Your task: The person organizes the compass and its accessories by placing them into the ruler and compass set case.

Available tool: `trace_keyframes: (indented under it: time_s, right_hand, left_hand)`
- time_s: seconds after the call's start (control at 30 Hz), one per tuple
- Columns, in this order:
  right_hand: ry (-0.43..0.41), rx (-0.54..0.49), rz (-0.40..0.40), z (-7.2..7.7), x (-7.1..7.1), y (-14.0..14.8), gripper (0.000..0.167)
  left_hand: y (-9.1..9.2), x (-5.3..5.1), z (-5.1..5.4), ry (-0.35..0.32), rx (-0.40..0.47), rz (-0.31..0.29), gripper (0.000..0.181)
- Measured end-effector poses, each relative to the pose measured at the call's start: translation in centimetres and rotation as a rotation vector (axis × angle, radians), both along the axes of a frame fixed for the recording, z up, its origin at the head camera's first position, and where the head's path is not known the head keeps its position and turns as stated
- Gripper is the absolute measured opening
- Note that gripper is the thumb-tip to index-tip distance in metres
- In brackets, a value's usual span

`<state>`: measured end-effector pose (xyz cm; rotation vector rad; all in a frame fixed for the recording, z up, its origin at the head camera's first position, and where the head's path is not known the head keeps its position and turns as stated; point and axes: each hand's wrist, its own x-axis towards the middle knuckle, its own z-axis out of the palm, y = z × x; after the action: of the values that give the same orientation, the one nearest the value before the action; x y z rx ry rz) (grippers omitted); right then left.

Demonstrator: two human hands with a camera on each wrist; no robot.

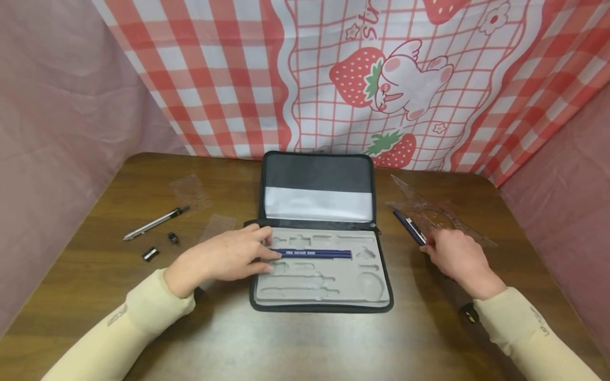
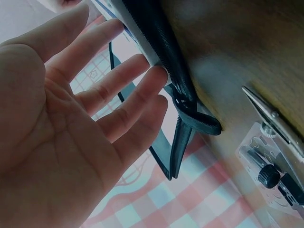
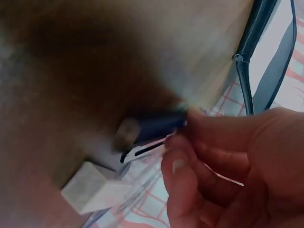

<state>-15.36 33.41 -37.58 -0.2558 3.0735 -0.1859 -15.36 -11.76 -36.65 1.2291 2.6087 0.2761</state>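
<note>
An unzipped black case (image 1: 318, 307) lies on the table with its lid raised. Blue pencils (image 1: 329, 254) lie across a slot of its grey moulded tray (image 1: 295, 293). My left hand (image 1: 233, 254) rests at the tray's left side, fingers extended and fingertips by the pencils' left end. To the right of the case, my right hand (image 1: 457, 256) pinches the near end of a blue pencil (image 1: 404, 223) between thumb and fingers. In the right wrist view this pencil (image 3: 159, 127) is blurred, with a white block (image 3: 85, 187) below it. Clear set squares (image 1: 440, 209) lie beyond my right hand.
On the left of the table are a metal compass (image 1: 154, 224), a small sharpener (image 1: 150, 254), a small black part (image 1: 173, 237) and clear plastic templates (image 1: 190, 191). A checked strawberry cloth (image 1: 229, 79) hangs behind the table. A black strap end (image 2: 202, 122) sticks out from the case.
</note>
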Motion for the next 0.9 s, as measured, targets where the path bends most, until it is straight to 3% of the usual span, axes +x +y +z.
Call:
trace_keyframes:
  time_s: [0.13, 0.27, 0.37, 0.5, 0.63, 0.9]
  right_hand:
    - [-0.151, -0.009, 0.023, 0.5, -0.5, -0.1, 0.031]
    - [-0.284, 0.024, 0.106, 1.0, -1.1, -0.5, 0.028]
    - [-0.335, 0.091, 0.147, 1.1, -1.2, -1.1, 0.029]
    - [-0.362, 0.168, 0.141, 1.0, -0.7, -1.9, 0.034]
    - [-0.334, 0.139, 0.114, 1.1, -0.2, -2.5, 0.024]
    - [-0.015, 0.066, 0.200, 1.5, -0.2, -3.3, 0.012]
  left_hand:
    - [0.0, -0.1, 0.1, 0.001, 0.000, -0.001, 0.036]
    - [-0.1, -0.1, 0.1, 0.012, -0.006, -0.002, 0.036]
    - [-0.2, -0.1, 0.0, 0.016, -0.014, 0.001, 0.036]
    - [-0.2, 0.0, -0.2, 0.039, -0.031, -0.019, 0.038]
    - [-0.3, 0.1, -0.4, 0.085, -0.044, -0.052, 0.046]
    - [-0.5, 0.2, -0.8, 0.122, -0.006, -0.080, 0.056]
